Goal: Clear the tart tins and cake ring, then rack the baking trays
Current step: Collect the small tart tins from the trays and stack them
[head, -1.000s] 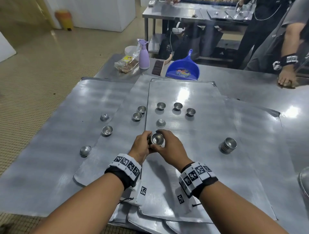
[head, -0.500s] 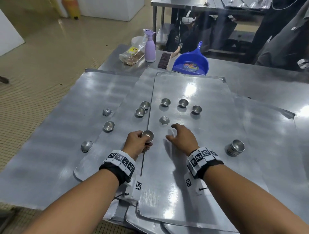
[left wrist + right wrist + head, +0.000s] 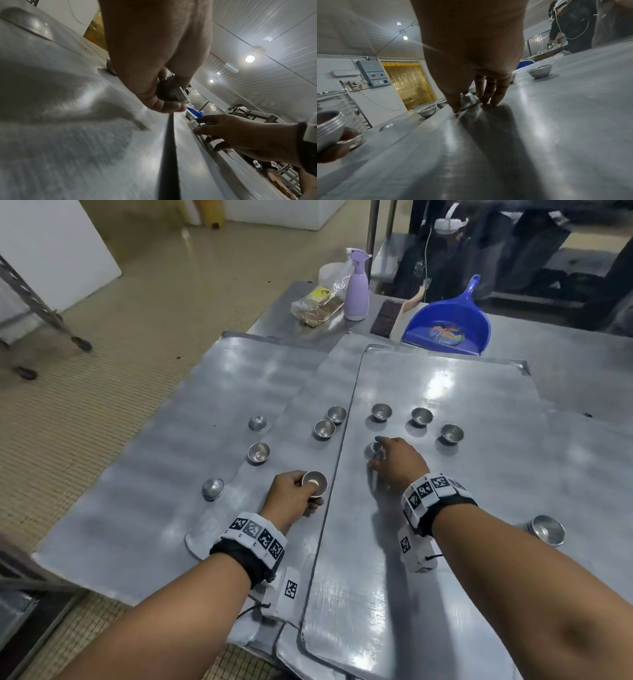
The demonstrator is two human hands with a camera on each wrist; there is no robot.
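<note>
My left hand [image 3: 310,491] grips a small stack of nested metal tart tins [image 3: 315,481] just above the overlapping baking trays [image 3: 445,508]; the stack's ribbed rims [image 3: 173,89] show between its fingers. My right hand [image 3: 376,453] is further forward, over an upside-down tin [image 3: 370,450] that sits on the top tray. In the right wrist view the thumb and fingers [image 3: 485,94] flank that tin [image 3: 469,101] and pinch it. Several more tins [image 3: 422,416] lie loose on the trays. Another short stack [image 3: 547,529] lies on the right.
At the table's far end are a blue dustpan [image 3: 448,328], a brush [image 3: 385,318], a lilac spray bottle [image 3: 357,290] and a bagged snack [image 3: 317,306]. A wheeled metal rack [image 3: 41,309] stands on the floor at left. People stand beyond the table.
A second ago both hands held the stack together. The right hand let go, reached forward and closed round the upside-down tin. The left hand keeps the stack, shifted slightly left.
</note>
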